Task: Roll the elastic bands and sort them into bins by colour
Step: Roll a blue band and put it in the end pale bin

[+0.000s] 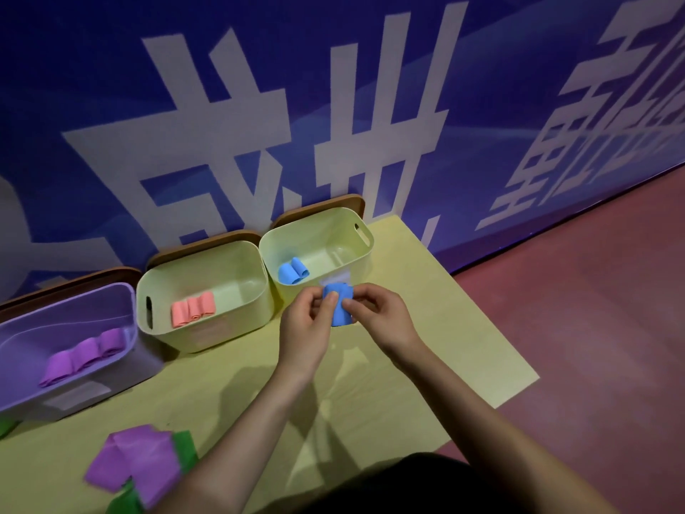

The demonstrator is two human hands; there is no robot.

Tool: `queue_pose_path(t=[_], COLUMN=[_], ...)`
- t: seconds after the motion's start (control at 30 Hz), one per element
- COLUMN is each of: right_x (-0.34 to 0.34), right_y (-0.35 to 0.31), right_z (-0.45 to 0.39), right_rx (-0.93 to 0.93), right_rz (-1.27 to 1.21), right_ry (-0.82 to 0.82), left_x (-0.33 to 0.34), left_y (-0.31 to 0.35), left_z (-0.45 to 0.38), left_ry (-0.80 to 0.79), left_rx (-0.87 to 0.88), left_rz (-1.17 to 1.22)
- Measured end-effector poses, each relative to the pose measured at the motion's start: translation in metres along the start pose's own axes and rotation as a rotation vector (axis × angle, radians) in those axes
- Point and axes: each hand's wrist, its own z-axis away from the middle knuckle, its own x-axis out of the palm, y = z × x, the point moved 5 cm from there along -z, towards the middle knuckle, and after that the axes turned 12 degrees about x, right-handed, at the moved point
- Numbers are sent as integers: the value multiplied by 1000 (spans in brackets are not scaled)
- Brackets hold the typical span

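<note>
Head cam looks down on a yellow table point(426, 328) against a blue wall point(111, 87) with big white characters. Three bins line the back edge: purple bin point(22, 328) with purple rolls point(85, 352), middle cream bin point(207, 328) with pink rolls point(192, 309), right cream bin point(315, 231) with blue rolls point(293, 271). Flat purple band point(137, 463) lies near the front over some green bands point(185, 448). Both hands, left hand point(304, 328) and right hand point(378, 317), pinch a rolled blue band point(339, 309) just in front of the right bin.
</note>
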Motion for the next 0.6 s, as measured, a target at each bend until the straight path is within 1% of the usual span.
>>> queue_pose_path(t=[0.1, 0.2, 0.23, 0.33, 0.4, 0.43, 0.5, 0.53, 0.6], right_x=[-16, -31, -36, -49, -57, -60, -65, -65, -61], right_y=[10, 8, 5, 1, 0, 0, -2, -3, -4], right_z=[-17, -37, -44, -68, -85, -94, -111, -119, -136], right_rx=[63, 78, 79, 93, 98, 99, 96, 94, 95], right_rz=[73, 103, 85, 16, -2, -9, -14, -11, -7], right_ry=[59, 63, 53, 15, 4, 2, -3, -14, -46], left_x=[21, 40, 46, 59, 69, 73, 80, 81, 81], left_y=[-9, -8, -11, -23, -27, -28, -32, -35, -45], left_z=[-11, -25, -31, -47, -57, -63, -77, -84, -98], left_ry=[-41, -34, -21, 49, 46, 15, -42, -44, 1], left_rx=[53, 45, -1, -212, -318, -335, -324, -327, -367], left_rz=[-195, -228, -186, 64, 235, 272, 254, 248, 258])
